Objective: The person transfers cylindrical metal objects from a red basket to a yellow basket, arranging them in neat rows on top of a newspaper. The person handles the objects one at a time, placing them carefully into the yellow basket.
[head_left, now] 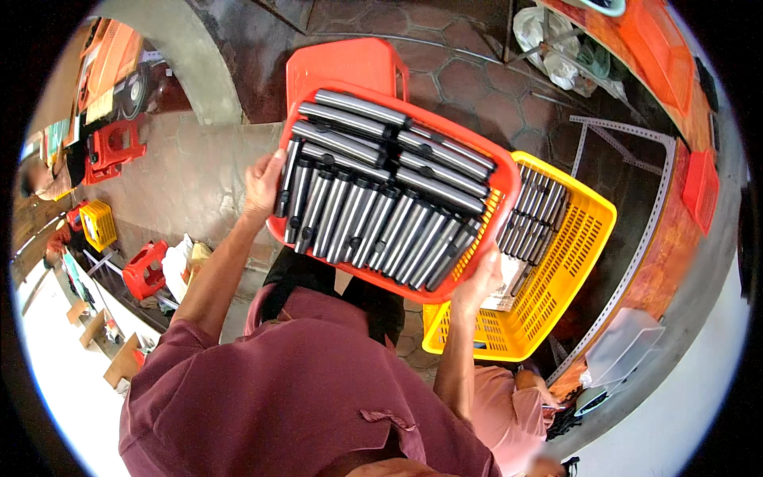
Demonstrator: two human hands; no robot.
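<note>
My left hand (263, 184) grips the left end of a red plastic basket (457, 125), fingers wrapped on its rim. On the opposite end, my right hand (481, 280) is closed around the near right corner. Held in front of my body, the basket is filled with shiny metal rods (350, 219) with dark ends. Some rods lie lengthwise along the far side, while a row of them sits crosswise along the near side. The undersides of both hands' grips are hidden.
Right of my basket stands a yellow perforated basket (584, 238) holding similar rods and something white. Beyond my basket is a red stool (342, 63). A metal-edged table (648, 278) runs along the right. Another person (509, 405) sits at lower right; red stools (147, 269) stand at left.
</note>
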